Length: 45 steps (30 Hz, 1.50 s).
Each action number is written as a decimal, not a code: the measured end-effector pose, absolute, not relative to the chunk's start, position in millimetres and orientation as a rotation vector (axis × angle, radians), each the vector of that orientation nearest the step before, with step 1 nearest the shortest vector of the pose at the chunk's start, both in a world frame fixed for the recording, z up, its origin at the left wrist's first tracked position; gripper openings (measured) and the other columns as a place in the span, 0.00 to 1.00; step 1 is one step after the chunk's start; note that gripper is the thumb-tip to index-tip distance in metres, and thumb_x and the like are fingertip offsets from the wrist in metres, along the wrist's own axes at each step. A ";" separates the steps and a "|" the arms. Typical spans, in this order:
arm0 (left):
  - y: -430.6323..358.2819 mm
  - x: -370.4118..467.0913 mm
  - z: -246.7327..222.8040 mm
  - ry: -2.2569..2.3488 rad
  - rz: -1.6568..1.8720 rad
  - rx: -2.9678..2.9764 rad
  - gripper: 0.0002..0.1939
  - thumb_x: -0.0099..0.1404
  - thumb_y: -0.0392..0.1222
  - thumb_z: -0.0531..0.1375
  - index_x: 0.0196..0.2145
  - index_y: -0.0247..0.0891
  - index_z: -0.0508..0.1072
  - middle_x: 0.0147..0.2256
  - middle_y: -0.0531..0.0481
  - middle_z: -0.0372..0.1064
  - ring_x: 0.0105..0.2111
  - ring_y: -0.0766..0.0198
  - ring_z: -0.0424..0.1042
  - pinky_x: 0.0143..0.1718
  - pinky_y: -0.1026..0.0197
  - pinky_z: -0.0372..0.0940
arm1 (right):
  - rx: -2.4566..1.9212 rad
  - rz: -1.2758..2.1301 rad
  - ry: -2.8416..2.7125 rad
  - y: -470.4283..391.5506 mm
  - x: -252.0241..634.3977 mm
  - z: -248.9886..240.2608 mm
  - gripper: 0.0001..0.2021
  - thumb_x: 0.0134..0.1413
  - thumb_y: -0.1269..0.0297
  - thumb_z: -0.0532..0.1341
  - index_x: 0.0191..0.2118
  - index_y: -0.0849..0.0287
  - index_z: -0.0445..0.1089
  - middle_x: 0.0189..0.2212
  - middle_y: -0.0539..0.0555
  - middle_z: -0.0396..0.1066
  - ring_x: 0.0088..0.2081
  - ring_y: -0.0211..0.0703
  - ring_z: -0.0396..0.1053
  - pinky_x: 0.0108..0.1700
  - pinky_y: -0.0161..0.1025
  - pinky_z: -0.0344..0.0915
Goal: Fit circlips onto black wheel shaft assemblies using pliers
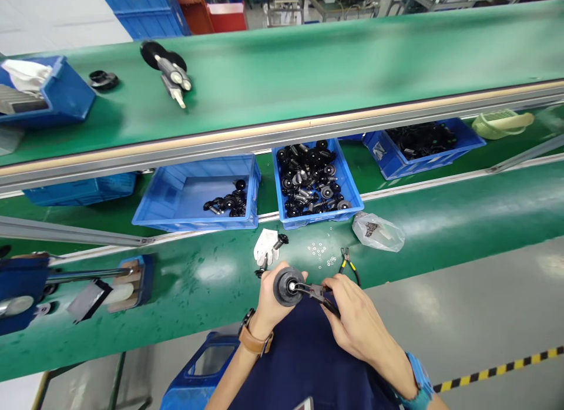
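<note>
My left hand (pixel 269 301) is closed around a round black part (pixel 282 286) with a pale metal centre, its flat face turned up. In my right hand (pixel 356 316) are dark-handled pliers (pixel 318 291), whose tips touch the centre of that part. Just beyond, a white glove (pixel 266 245) lies on the green bench with a small black part (pixel 281 241) on it. Small pale rings (pixel 317 249) are scattered to the right of the glove. Another pair of pliers (pixel 347 263), with yellow and black handles, rests near the bench edge.
Blue bins (pixel 198 223) (pixel 317 217) with black parts stand behind the bench. A clear bag (pixel 379 232) lies at the right. Above runs a green belt (pixel 308 69) with a metal rail (pixel 247 141). A blue press (pixel 22 292) stands at the left, a blue stool (pixel 189 386) below.
</note>
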<state>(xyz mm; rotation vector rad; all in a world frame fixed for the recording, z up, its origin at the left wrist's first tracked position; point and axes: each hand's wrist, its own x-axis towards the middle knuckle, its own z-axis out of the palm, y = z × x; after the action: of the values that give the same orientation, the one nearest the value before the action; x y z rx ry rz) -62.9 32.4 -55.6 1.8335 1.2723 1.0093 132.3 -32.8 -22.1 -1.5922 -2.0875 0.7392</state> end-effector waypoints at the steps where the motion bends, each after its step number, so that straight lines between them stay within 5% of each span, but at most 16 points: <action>1: 32.3 -63.0 -56.0 1.277 1.001 1.841 0.17 0.67 0.42 0.65 0.24 0.41 0.63 0.20 0.60 0.64 0.18 0.70 0.64 0.26 0.65 0.60 | -1.595 0.740 -2.090 -32.6 132.3 -22.3 0.12 0.64 0.71 0.57 0.51 0.56 0.60 0.41 0.56 0.67 0.40 0.51 0.67 0.42 0.48 0.67; 36: 28.6 -64.0 -65.3 1.263 0.963 1.662 0.19 0.65 0.43 0.66 0.24 0.41 0.59 0.18 0.60 0.61 0.18 0.71 0.58 0.24 0.66 0.59 | -1.689 0.334 -2.425 -27.2 130.5 -14.0 0.18 0.52 0.77 0.58 0.50 0.59 0.62 0.37 0.56 0.63 0.36 0.51 0.60 0.37 0.46 0.59; 45: 31.2 -66.6 -62.9 1.233 0.961 1.777 0.17 0.66 0.42 0.65 0.24 0.40 0.64 0.18 0.60 0.61 0.17 0.71 0.61 0.24 0.65 0.58 | -1.720 0.227 -2.482 -25.8 129.6 -16.5 0.15 0.47 0.80 0.55 0.39 0.56 0.62 0.33 0.54 0.62 0.33 0.48 0.58 0.36 0.44 0.54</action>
<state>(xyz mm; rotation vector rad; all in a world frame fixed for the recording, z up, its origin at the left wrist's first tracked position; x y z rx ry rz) -66.6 31.2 -62.9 1.7767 1.2328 0.9607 129.6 -25.8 -16.5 -1.7198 -2.4823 0.2272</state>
